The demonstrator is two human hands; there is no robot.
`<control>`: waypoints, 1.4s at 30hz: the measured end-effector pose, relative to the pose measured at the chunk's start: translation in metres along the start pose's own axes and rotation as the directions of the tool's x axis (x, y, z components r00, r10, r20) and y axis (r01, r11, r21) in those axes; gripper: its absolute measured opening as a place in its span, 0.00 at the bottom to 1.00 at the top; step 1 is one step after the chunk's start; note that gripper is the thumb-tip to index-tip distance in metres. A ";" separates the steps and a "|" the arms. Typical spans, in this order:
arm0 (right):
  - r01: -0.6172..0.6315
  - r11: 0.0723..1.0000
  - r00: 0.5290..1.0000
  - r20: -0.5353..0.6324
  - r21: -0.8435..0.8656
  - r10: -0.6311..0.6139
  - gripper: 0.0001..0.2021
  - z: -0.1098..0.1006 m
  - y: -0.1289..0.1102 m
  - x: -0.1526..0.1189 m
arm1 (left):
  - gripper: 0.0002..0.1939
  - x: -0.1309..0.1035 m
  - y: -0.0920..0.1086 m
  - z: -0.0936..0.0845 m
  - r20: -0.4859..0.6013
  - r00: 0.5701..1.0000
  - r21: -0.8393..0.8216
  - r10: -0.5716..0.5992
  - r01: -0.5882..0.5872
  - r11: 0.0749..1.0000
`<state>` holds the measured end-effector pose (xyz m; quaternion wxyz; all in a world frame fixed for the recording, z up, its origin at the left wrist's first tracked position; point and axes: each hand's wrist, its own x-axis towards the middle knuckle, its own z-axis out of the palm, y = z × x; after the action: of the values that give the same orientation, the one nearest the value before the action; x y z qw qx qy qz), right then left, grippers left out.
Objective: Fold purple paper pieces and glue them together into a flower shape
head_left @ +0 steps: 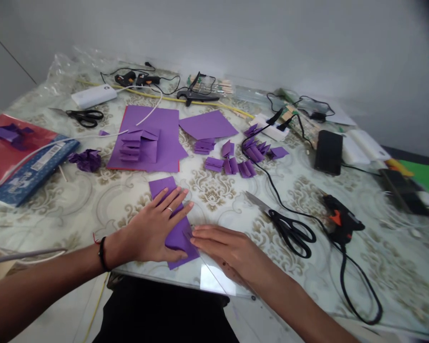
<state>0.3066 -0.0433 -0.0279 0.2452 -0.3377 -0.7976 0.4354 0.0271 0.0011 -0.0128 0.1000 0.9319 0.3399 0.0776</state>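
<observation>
A strip of purple paper (163, 185) lies on the table near its front edge, with a crease or fold showing toward its lower right. My left hand (155, 226) rests palm down on the strip, fingers spread and thumb out to the side. At the strip's right edge, the fingertips of my right hand (232, 247) touch the paper. Its fingers are stretched out side by side, and the thumb is hidden beneath. Black-handled scissors (289, 231) lie to the right of my right hand, blades slightly parted.
Folded purple paper pieces (230, 164) are scattered beyond my hands, near purple sheets (168, 119). At right are a glue gun (341, 219) with its cord and a black phone (328, 152). Crumpled purple paper (86, 160), a blue-and-red packet (35, 169) and second scissors (84, 116) lie left.
</observation>
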 end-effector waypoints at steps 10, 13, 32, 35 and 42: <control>-0.090 0.988 0.996 -0.004 0.128 0.091 0.16 -0.002 -0.016 -0.035 | 0.58 0.001 0.000 -0.005 0.017 1.000 -0.001 -0.004 0.004 1.000; -0.102 0.989 0.994 0.043 0.108 0.098 0.16 -0.015 -0.030 -0.050 | 0.59 0.000 -0.002 -0.005 0.036 0.999 -0.027 -0.003 0.004 1.000; -0.461 0.845 0.714 -0.679 -0.271 0.172 0.14 -0.022 -0.010 -0.028 | 0.27 -0.037 -0.004 -0.034 -0.155 0.952 -0.394 -0.265 0.187 0.900; -0.249 0.946 0.868 -0.481 -0.210 0.121 0.11 0.008 -0.030 -0.011 | 0.28 -0.040 0.002 -0.025 -0.121 0.954 -0.405 -0.273 0.204 0.891; -0.244 0.958 0.957 -0.198 -0.149 0.213 0.32 0.032 -0.044 0.041 | 0.37 -0.034 -0.004 -0.008 -0.137 0.957 -0.327 -0.255 0.200 0.924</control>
<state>0.2437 -0.0460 -0.0024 0.2341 -0.4856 -0.7622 0.3584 -0.0027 -0.0174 -0.0089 0.2227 0.8481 0.4372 0.2002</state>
